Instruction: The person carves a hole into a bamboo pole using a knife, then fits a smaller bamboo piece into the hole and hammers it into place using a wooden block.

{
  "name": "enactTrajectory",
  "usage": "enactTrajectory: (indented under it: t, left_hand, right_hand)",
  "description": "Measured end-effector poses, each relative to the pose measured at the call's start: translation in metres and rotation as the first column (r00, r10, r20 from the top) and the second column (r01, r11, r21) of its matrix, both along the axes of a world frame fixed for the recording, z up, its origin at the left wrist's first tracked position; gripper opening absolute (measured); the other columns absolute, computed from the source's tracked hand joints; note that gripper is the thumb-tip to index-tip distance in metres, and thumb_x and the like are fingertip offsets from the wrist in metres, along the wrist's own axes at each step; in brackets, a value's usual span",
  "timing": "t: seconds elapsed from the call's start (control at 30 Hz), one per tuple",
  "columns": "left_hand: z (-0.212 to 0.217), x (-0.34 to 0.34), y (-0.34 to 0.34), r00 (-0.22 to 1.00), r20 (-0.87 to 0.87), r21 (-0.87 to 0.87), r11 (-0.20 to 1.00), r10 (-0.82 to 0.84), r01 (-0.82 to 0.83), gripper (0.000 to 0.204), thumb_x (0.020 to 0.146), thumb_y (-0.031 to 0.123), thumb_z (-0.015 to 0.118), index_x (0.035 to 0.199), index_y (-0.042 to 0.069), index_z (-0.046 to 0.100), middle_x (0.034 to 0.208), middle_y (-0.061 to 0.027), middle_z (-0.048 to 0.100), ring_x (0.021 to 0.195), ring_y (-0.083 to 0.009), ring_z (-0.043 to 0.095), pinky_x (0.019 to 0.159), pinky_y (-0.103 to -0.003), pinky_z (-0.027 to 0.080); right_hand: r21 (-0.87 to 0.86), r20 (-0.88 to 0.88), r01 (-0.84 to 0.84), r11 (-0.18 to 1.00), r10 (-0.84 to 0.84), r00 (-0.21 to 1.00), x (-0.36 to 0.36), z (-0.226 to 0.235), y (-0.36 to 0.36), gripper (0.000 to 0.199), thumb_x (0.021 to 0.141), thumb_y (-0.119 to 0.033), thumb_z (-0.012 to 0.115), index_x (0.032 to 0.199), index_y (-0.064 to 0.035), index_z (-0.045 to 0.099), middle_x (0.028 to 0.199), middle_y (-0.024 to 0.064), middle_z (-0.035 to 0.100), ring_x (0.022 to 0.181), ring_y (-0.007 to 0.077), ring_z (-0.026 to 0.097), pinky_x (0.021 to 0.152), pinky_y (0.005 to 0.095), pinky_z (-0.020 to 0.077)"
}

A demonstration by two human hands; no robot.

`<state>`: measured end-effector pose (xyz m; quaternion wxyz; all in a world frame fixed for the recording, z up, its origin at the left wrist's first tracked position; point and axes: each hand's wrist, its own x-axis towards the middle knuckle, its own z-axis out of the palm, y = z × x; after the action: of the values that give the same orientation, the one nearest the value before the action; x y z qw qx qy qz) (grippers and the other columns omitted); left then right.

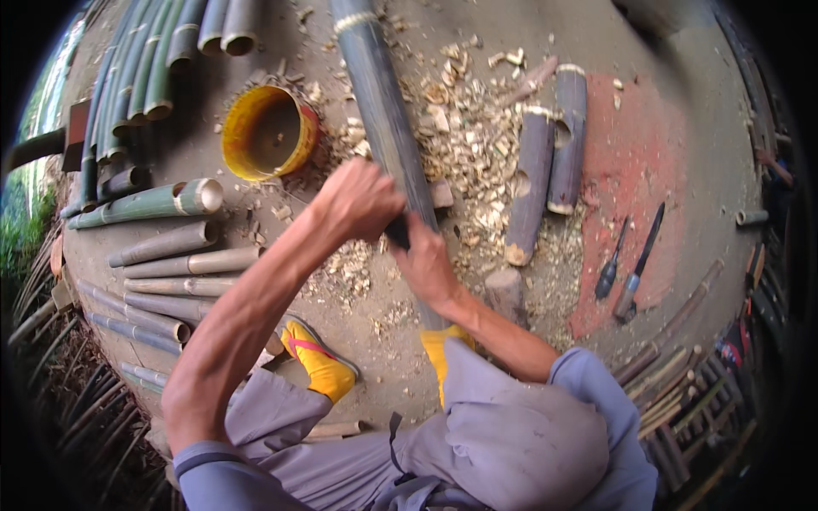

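A long dark bamboo pole (379,94) runs from the top of the view down towards my feet. Over its middle, my left hand (365,200) is closed in a fist. Just below and to the right, my right hand (428,264) is closed too, close against the pole. Between both hands shows a short piece of a dark tool handle (398,230); its working end is hidden by my hands. Pale wood chips (469,145) lie scattered beside the pole.
A yellow bucket (306,149) stands left of the pole. Cut bamboo tubes (153,204) lie at the left. Two notched bamboo pieces (569,140), a wood stump (506,294), a knife (641,264) and a dark-handled pointed tool (611,264) lie to the right.
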<state>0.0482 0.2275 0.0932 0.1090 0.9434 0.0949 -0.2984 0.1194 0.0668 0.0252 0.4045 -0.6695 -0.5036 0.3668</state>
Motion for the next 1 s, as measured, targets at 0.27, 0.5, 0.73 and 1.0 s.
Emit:
enactTrajectory:
  t: [0.27, 0.5, 0.73, 1.0]
  left_hand:
    - [0.051, -0.115, -0.133, 0.048, -0.510, -0.461, -0.226, 0.859, -0.859, 0.049, 0.073, 0.030, 0.074, 0.106, -0.004, 0.059, 0.072, -0.0109, 0.063, 0.063, -0.0214, 0.061, 0.060, -0.036, 0.050]
    - [0.015, -0.027, -0.224, 0.215, -0.401, -0.914, -0.373, 0.890, -0.161, 0.091, 0.073, 0.045, 0.077, 0.138, 0.000, 0.031, 0.144, -0.0147, 0.030, 0.131, -0.0271, 0.036, 0.107, -0.044, 0.033]
    - [-0.035, 0.033, -0.229, 0.118, -0.976, -0.096, -0.848, 0.182, 0.521, 0.054, 0.093, 0.037, 0.055, 0.133, 0.005, 0.041, 0.137, -0.0078, 0.043, 0.129, -0.0239, 0.039, 0.110, -0.043, 0.032]
    - [-0.037, 0.054, -0.229, -0.050, -0.999, -0.022, -0.700, -0.020, 0.714, 0.034, 0.098, 0.024, 0.048, 0.120, -0.002, 0.048, 0.123, -0.0122, 0.053, 0.113, -0.0219, 0.053, 0.101, -0.036, 0.045]
  right_hand:
    - [0.155, -0.003, -0.338, 0.928, 0.343, 0.940, 0.032, 0.095, -0.032, 0.077, 0.075, -0.031, 0.074, 0.138, -0.0025, 0.039, 0.123, 0.0197, 0.050, 0.118, 0.0254, 0.050, 0.105, 0.0461, 0.0351]
    - [-0.345, -0.122, -0.334, 0.877, 0.311, 0.943, 0.097, 0.097, -0.044, 0.050, 0.086, -0.013, 0.059, 0.132, 0.0007, 0.042, 0.095, 0.0190, 0.061, 0.084, 0.0296, 0.064, 0.073, 0.0367, 0.0500]
    - [-0.446, 0.445, -0.739, 0.505, 0.841, 0.307, 0.147, 0.077, -0.048, 0.058, 0.081, -0.016, 0.060, 0.137, -0.0144, 0.043, 0.097, 0.0102, 0.063, 0.077, 0.0255, 0.064, 0.063, 0.0381, 0.0526]
    - [-0.590, 0.181, -0.804, 0.075, 0.983, -0.041, 0.144, 0.069, 0.031, 0.051, 0.080, -0.018, 0.059, 0.130, -0.0182, 0.046, 0.084, 0.0088, 0.065, 0.069, 0.0316, 0.065, 0.058, 0.0435, 0.0513]
